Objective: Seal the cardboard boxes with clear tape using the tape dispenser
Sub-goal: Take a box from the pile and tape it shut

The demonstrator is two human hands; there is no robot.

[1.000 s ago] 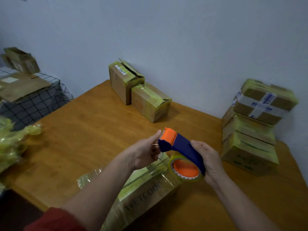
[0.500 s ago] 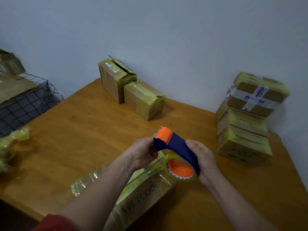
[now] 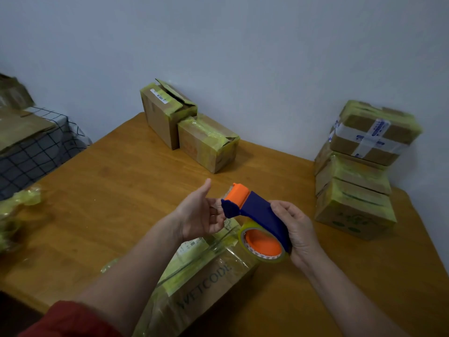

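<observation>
My left hand (image 3: 197, 215) has opened, thumb up; right hand (image 3: 299, 231) grips tape dispenser (image 3: 257, 210); left fingertips hidden behind it.

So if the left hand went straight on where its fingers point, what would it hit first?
Likely the blue and orange plastic tape dispenser gripped by the right hand; the left hand looks almost touching.

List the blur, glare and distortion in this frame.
Head view: soft light; the stacked boxes at right are smeared by motion blur, the tape dispenser in the right hand is fairly sharp; mild glare on the clear tape over the WETCODE box; wide-angle stretch toward the frame's edges.
</observation>
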